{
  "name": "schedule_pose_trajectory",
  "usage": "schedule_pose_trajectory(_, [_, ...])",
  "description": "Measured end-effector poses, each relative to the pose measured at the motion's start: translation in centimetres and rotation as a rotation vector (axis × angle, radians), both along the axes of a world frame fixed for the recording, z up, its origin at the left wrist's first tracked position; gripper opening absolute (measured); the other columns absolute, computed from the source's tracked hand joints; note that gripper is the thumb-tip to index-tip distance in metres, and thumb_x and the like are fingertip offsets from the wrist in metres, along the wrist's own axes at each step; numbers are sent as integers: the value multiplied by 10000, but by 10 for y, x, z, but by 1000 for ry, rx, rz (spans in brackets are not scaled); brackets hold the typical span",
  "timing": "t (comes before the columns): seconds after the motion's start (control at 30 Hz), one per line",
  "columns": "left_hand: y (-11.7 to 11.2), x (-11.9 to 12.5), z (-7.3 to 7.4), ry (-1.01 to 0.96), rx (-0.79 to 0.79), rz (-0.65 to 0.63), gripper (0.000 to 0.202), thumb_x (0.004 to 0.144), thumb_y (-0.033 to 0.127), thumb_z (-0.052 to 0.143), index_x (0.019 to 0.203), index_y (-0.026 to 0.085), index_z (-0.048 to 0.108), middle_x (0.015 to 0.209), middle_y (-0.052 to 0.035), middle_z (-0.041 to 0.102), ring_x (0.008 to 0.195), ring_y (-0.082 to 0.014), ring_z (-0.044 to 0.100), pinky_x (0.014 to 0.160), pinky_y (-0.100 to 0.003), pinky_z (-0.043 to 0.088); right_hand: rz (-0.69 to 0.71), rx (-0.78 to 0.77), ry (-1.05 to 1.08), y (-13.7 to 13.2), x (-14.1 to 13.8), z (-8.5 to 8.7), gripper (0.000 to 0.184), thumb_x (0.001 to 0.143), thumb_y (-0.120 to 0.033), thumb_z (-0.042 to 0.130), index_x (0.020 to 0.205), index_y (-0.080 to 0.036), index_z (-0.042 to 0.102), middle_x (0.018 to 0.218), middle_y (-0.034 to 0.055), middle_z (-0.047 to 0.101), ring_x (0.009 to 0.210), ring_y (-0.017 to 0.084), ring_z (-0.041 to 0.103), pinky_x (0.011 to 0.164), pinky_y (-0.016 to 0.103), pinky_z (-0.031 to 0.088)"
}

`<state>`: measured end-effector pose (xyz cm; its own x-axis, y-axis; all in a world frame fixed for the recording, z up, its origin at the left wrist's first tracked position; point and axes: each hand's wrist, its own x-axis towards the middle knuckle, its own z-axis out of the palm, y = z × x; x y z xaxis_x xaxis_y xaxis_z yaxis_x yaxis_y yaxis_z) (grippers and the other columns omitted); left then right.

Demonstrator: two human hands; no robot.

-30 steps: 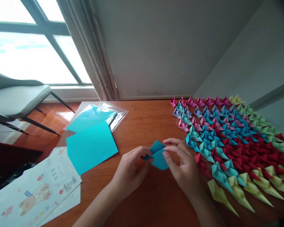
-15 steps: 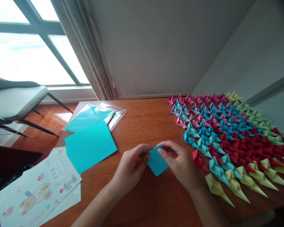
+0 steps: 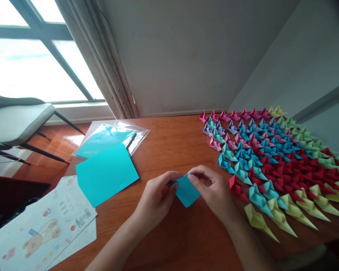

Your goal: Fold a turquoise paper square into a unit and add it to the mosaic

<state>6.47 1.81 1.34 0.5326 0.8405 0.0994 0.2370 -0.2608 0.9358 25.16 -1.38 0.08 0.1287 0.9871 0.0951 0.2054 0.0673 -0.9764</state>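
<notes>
A small folded piece of blue paper (image 3: 187,192) is held up between my two hands, above the front half of the wooden table. My left hand (image 3: 158,192) pinches its upper left corner between thumb and fingers. At the upper right edge, my right hand (image 3: 211,190) grips it with thumb and forefinger. One corner of the paper points down toward me, and the layers inside the fold are hidden. To the left lies a stack of larger blue paper sheets (image 3: 109,176).
Rows of folded paper boats (image 3: 288,169) in several colours cover the table's right side. A clear plastic packet of blue paper (image 3: 104,140) lies at the back left. Printed white cards with a bear (image 3: 42,237) sit front left. A chair (image 3: 19,120) stands beyond the table.
Both hands keep their pinch on the blue paper, which tilts slightly. The whole view has shifted a little; the things on the table lie as before.
</notes>
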Motion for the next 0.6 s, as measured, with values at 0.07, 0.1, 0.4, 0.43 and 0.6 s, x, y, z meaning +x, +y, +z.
schedule_pose_trajectory(0.07, [0,0,1,7,5,4,165,958,207,511,1067,186,632,943,-29,700,800,-134,634,746,-226,498,7,6,3,0,0,0,126,895,-337,654,864,-221,693,850,17,682,823,180,631,750,291,504])
schedule_pose_trajectory(0.1, [0,0,1,9,7,5,166,956,205,514,1070,187,634,941,-27,701,799,-133,634,748,-224,497,9,9,5,0,0,1,127,897,-336,652,864,-220,693,852,17,682,827,181,631,753,292,504])
schedule_pose_trajectory(0.4, [0,0,3,28,12,13,172,950,203,520,1073,184,639,945,-24,713,808,-132,647,761,-224,500,10,12,7,1,2,-1,124,899,-332,652,881,-218,697,885,22,687,844,184,637,762,294,503])
schedule_pose_trajectory(0.43, [0,0,3,31,16,12,175,948,199,521,1075,185,640,947,-24,714,810,-133,649,760,-226,501,13,12,-1,1,2,-1,125,900,-332,649,879,-217,695,882,21,686,842,184,635,761,294,501])
schedule_pose_trajectory(0.6, [4,-4,0,39,30,111,149,909,186,569,1014,181,674,955,-36,722,835,-149,662,761,-234,508,60,18,-104,1,1,5,122,911,-300,627,850,-210,682,828,14,674,802,172,613,743,288,480])
